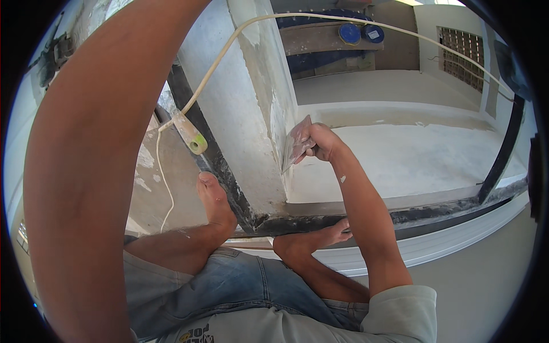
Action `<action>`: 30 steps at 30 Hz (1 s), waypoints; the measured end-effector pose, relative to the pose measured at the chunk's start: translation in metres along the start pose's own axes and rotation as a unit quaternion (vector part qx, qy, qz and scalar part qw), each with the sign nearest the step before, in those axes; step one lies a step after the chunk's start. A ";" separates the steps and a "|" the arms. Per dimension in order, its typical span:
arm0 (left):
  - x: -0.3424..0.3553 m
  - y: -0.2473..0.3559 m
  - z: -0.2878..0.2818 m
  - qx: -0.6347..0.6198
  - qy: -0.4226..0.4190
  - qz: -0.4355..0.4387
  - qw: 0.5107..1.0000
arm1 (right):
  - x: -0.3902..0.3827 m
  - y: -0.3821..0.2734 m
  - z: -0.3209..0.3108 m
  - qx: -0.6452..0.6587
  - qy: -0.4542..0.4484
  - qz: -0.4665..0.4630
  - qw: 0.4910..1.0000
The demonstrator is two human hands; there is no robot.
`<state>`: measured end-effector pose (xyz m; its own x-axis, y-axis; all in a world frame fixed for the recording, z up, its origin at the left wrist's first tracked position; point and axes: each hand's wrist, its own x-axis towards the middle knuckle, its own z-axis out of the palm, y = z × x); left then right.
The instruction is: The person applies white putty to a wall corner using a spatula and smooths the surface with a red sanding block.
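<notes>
My right hand (323,142) is closed round a putty knife (298,143), its wide blade smeared with pale filler. The blade's edge meets the inner corner where a white plastered wall face (229,108) joins a white ledge (394,160). Rough patches of filler run up that corner. My left forearm (91,148) rises along the left side and leaves through the top edge, so the left hand is out of sight. Left of the wall, a cream extension socket (190,132) hangs on its cable.
A pale cable (343,19) arcs across the top. Dark, plaster-stained metal bars (309,224) frame the ledge, with my bare feet (215,200) against them. Two blue lidded buckets (349,34) stand on a plank (314,41) far below. A grille (461,57) is at the upper right.
</notes>
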<state>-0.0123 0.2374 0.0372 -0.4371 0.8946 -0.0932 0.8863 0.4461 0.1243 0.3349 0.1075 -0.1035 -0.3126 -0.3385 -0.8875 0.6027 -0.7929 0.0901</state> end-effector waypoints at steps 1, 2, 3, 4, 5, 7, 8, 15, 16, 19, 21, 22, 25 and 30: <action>-0.001 0.001 0.001 -0.002 0.024 0.011 1.000 | -0.007 -0.013 -0.001 -0.009 0.003 -0.036 0.999; 0.000 0.001 0.001 -0.003 0.024 0.013 1.000 | -0.016 -0.024 -0.003 -0.019 0.006 -0.072 0.997; 0.000 0.005 -0.002 -0.008 0.000 0.000 1.000 | -0.032 -0.033 -0.004 -0.017 0.008 -0.071 0.997; -0.001 0.008 -0.005 -0.012 -0.024 -0.013 1.000 | -0.052 -0.043 -0.002 -0.134 0.047 -0.105 0.984; 0.000 0.007 -0.005 -0.010 -0.024 -0.013 1.000 | -0.067 -0.049 0.000 -0.249 0.083 -0.139 0.955; 0.003 0.006 -0.003 -0.005 -0.007 0.000 1.000 | -0.093 -0.047 -0.014 -0.270 0.074 -0.160 0.947; 0.003 0.006 -0.002 -0.005 -0.007 -0.001 1.000 | -0.105 -0.042 -0.021 -0.291 0.067 -0.180 0.937; 0.000 0.001 0.001 -0.008 0.022 0.000 1.000 | -0.166 0.019 -0.017 -0.268 0.050 -0.155 0.950; 0.000 0.005 -0.002 -0.011 -0.006 -0.013 1.000 | -0.168 0.035 -0.019 -0.275 0.054 -0.179 0.943; 0.000 0.009 -0.008 -0.008 -0.033 -0.018 0.999 | -0.175 0.075 -0.016 -0.303 0.070 -0.204 0.928; -0.001 0.008 -0.007 -0.008 -0.017 -0.011 1.000 | -0.177 0.094 -0.007 -0.292 0.093 -0.186 0.934; -0.002 0.006 -0.006 -0.007 -0.002 -0.005 1.000 | -0.179 0.098 -0.002 -0.291 0.093 -0.187 0.934; -0.001 0.007 -0.006 -0.002 -0.012 -0.021 1.000 | -0.181 0.108 0.013 -0.102 0.062 -0.135 0.984; -0.002 0.006 -0.006 -0.010 -0.007 -0.010 1.000 | -0.166 0.147 0.027 -0.144 0.066 -0.109 0.981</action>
<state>-0.0066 0.2386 0.0444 -0.4521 0.8853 -0.1086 0.8745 0.4639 0.1413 0.4556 0.0335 0.0690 -0.3702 -0.0934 -0.9242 0.7212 -0.6560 -0.2226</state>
